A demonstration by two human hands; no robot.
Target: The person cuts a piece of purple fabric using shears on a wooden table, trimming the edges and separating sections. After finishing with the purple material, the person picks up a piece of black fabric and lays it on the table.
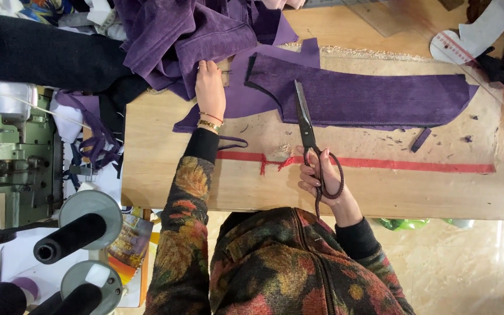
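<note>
From my remote seat I see the right hand (321,178) gripping the scissors (307,125) through their dark handle loops at centre frame. The left hand (210,87) lies flat, fingers spread, pressing down the purple fabric (357,96) near the upper middle; it holds nothing closed, only pins the cloth to the wooden surface (252,186).

The scissors' long axis runs nearly straight up the frame, handles toward the body at the bottom, tips pointing to the top edge and leaning a little left. The blades look almost closed, and their tips rest on the cut strip's left part. That strip stretches sideways from centre to the right edge, so the blades cross it nearly at right angles.

What worries me: the pinning hand sits left of the blades, close enough that a slip leftward could nick the fingers. The heaped purple cloth (188,35) at upper left drags on the piece; I judge it could pull the fabric askew and spoil the cut line. The loose offcuts (418,140) beside the red tape line (392,164) might also snag under the blades.
</note>
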